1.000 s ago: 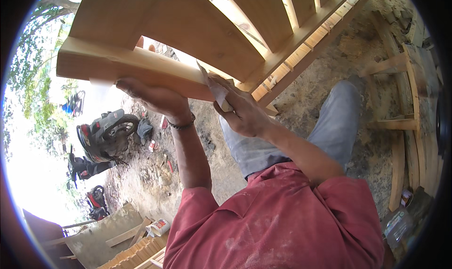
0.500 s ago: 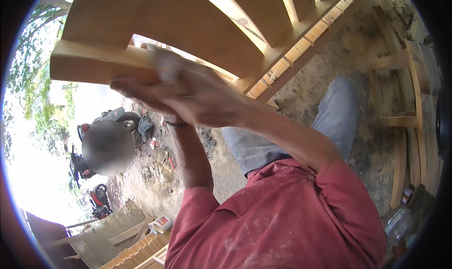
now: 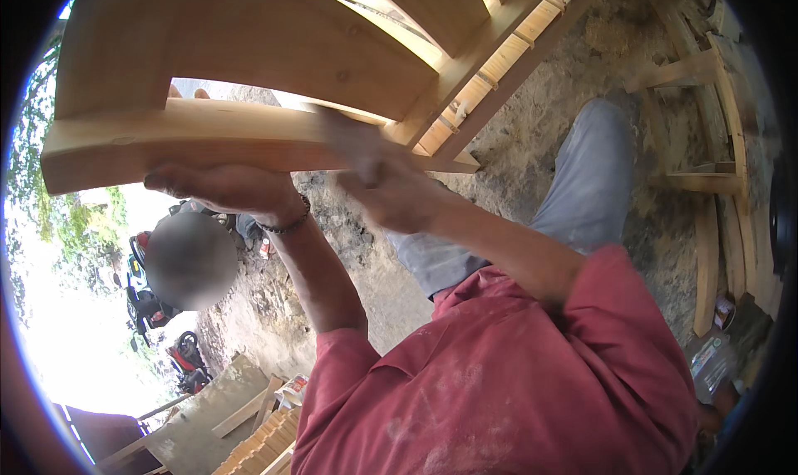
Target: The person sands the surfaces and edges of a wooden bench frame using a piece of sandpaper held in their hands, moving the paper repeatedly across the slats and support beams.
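With the left hand [image 3: 231,189] clamped around the rail [image 3: 237,127] at the upper left of the frame, the right hand [image 3: 397,191], clutching what looks like a blurred sheet [image 3: 364,164], should do best with flat, even strokes lengthwise, clear of the other hand

The wooden frame [image 3: 291,47] is honey-brown, the shirt [image 3: 499,367] red, the trousers [image 3: 586,176] grey-blue.
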A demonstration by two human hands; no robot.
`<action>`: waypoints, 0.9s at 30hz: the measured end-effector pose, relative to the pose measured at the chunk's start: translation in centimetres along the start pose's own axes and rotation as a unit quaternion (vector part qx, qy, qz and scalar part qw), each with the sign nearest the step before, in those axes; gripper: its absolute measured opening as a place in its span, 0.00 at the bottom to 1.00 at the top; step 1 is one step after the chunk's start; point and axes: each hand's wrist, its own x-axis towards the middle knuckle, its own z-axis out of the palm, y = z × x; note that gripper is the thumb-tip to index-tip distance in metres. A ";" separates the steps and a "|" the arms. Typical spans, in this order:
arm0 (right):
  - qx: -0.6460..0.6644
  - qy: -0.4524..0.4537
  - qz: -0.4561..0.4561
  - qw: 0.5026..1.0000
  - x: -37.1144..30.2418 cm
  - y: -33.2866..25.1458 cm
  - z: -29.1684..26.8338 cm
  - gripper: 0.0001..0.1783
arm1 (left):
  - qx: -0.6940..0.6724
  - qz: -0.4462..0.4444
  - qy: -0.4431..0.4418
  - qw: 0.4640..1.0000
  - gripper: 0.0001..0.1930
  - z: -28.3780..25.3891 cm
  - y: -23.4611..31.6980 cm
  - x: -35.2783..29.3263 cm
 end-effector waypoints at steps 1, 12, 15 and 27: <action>0.013 0.047 0.001 0.999 -2.6 3.2 0.1 0.24 | 0.002 0.003 -0.018 1.000 0.42 -0.5 -0.2 0.1; -0.161 0.007 0.080 0.984 -2.7 4.4 1.3 0.30 | -0.016 -0.009 -0.025 1.000 0.44 -1.9 -1.1 0.4; 0.062 -0.058 0.008 0.996 1.3 -2.9 0.2 0.23 | -0.048 -0.007 -0.020 0.999 0.41 -0.5 -1.9 -0.3; -0.009 0.021 -0.090 0.996 1.4 -0.5 2.4 0.25 | -0.076 -0.054 -0.037 0.995 0.44 -1.1 -2.2 0.0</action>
